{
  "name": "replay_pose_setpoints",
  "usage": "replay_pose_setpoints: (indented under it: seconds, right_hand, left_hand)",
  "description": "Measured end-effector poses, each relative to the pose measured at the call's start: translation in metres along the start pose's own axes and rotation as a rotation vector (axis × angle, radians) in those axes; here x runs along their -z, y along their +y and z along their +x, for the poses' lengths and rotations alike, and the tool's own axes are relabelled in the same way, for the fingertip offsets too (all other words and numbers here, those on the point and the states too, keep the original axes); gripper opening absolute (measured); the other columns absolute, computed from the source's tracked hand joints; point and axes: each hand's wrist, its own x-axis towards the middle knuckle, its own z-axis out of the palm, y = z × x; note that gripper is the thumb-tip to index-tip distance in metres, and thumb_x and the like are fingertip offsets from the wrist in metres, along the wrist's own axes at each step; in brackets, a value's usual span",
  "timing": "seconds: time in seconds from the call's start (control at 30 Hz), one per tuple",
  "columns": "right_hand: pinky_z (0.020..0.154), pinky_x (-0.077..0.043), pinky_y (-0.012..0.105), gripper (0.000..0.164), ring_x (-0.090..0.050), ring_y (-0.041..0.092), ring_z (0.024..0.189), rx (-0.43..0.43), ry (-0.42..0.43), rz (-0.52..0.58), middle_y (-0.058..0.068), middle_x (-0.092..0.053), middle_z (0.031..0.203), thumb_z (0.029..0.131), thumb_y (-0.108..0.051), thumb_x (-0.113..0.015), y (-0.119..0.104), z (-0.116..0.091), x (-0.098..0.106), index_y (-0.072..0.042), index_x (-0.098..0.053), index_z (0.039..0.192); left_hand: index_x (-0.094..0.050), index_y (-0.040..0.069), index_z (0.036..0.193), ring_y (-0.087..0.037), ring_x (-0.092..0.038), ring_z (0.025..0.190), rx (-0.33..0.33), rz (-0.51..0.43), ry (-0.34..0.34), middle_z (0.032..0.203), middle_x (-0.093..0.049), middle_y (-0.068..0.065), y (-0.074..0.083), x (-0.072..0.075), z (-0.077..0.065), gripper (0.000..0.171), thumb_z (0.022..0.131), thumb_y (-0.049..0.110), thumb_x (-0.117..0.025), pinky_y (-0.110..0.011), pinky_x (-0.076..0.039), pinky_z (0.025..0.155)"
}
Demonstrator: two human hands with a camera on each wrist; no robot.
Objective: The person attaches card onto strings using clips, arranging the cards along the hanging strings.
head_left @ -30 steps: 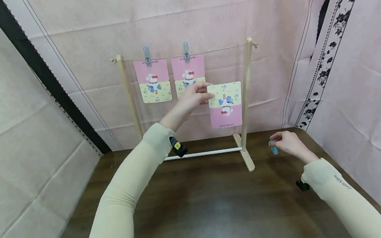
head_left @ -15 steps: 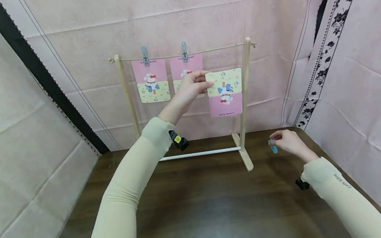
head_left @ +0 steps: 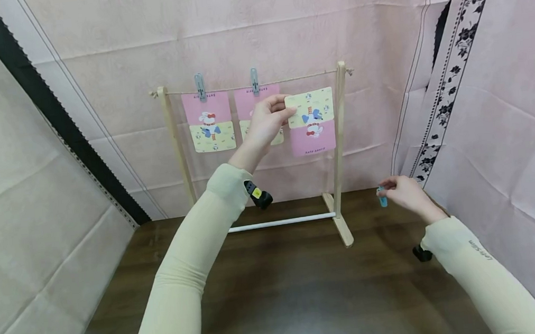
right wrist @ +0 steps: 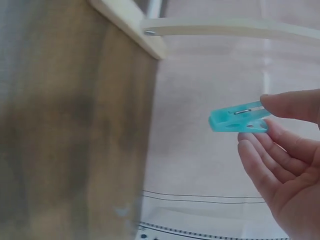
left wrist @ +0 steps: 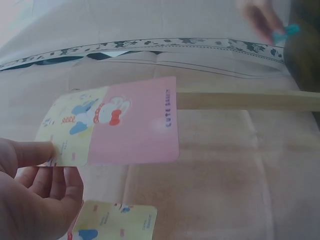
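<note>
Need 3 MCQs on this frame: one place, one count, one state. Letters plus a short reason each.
1. Where is the turquoise clothespin?
A. on the string
B. in the right hand
C. on the table

2. How many cards hang clipped on the string?
A. one
B. two
C. four

3. How is the card in the left hand turned?
A. yellow half up
B. pink half up
C. folded shut

Key:
1 B, fingertips pinch it above the table.
2 B, two grey clips each hold one card; the third card is only hand-held.
3 A, its yellow half sits above the pink one, unlike the hung cards.
</note>
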Motion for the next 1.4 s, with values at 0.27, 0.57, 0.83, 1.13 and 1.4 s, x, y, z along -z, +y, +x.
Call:
replay_pose_setpoints:
  seconds: [0.27,0.57,0.83,1.13,1.4]
  right_hand:
    - [0.089,-0.05,0.051,0.043,-0.062,0.041,0.107,0.064,0.138,0.073,0.028,-0.064,0.122,0.102,-0.024,-0.061,-0.033,0.012,0.039,0.006,-0.057,0.133]
    - [0.098,-0.046,0.053,0.048,-0.061,0.038,0.113,0.091,0.24,0.116,0.024,-0.062,0.126,0.103,-0.031,-0.059,-0.077,0.03,0.081,0.0,-0.055,0.139]
    - [0.094,-0.051,0.029,0.043,-0.063,0.017,0.104,0.155,0.322,0.17,0.019,-0.065,0.124,0.101,-0.026,-0.062,-0.118,0.046,0.109,-0.002,-0.058,0.137]
    - [0.087,-0.048,0.017,0.036,-0.063,0.004,0.094,0.211,0.446,0.466,-0.011,-0.068,0.1,0.095,-0.015,-0.072,-0.163,0.057,0.147,-0.006,-0.066,0.129]
    - [0.093,-0.048,0.019,0.027,-0.065,0.009,0.098,0.279,0.485,0.712,-0.005,-0.07,0.099,0.091,-0.006,-0.074,-0.199,0.063,0.166,-0.009,-0.073,0.118]
  left_hand:
    - [-0.064,0.001,0.125,-0.017,-0.062,0.095,0.009,0.026,0.057,0.109,-0.066,-0.01,0.002,-0.009,0.012,0.028,0.098,0.006,-0.065,-0.024,-0.053,0.085]
    - [-0.064,0.002,0.126,-0.015,-0.061,0.096,-0.005,0.073,0.064,0.11,-0.066,-0.009,0.004,-0.012,0.019,0.027,0.1,0.008,-0.063,-0.023,-0.051,0.085]
    - [-0.063,0.005,0.129,-0.016,-0.062,0.1,0.023,0.08,0.066,0.113,-0.066,-0.007,0.008,-0.017,0.022,0.029,0.1,0.01,-0.062,-0.023,-0.051,0.085]
    - [-0.063,0.003,0.127,-0.016,-0.061,0.099,0.014,0.073,0.106,0.112,-0.067,-0.008,0.009,-0.022,0.029,0.028,0.1,0.007,-0.063,-0.022,-0.05,0.084]
    - [-0.062,0.001,0.128,-0.015,-0.061,0.099,0.015,0.069,0.11,0.114,-0.067,-0.011,0.006,-0.026,0.034,0.029,0.1,0.006,-0.062,-0.021,-0.05,0.085]
